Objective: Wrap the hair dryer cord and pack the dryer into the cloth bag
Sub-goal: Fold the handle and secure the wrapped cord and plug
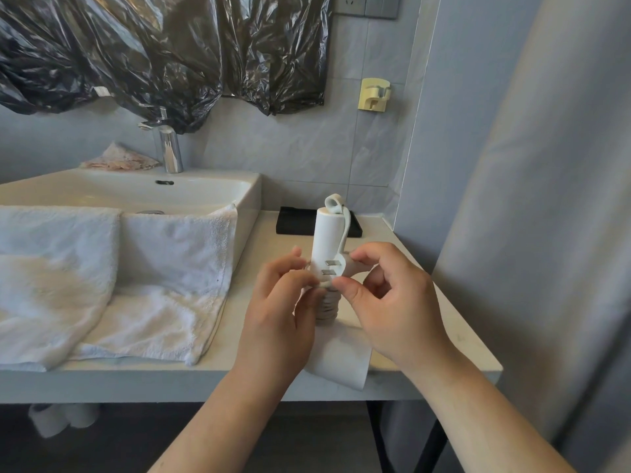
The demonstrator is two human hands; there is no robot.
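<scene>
A white hair dryer stands upright over the counter, its handle pointing up with a hanging loop on top. White cord is coiled in several turns around its lower part. The plug, metal prongs facing me, sits against the dryer. My left hand grips the coiled part from the left. My right hand pinches the plug and cord end from the right. A white cloth bag lies flat on the counter under both hands, overhanging the front edge. The dryer's head is hidden behind my fingers.
A white sink with a chrome tap is on the left, white towels draped over its front. A black tray sits at the back of the counter. A yellow wall holder hangs above. Black plastic sheeting covers the mirror.
</scene>
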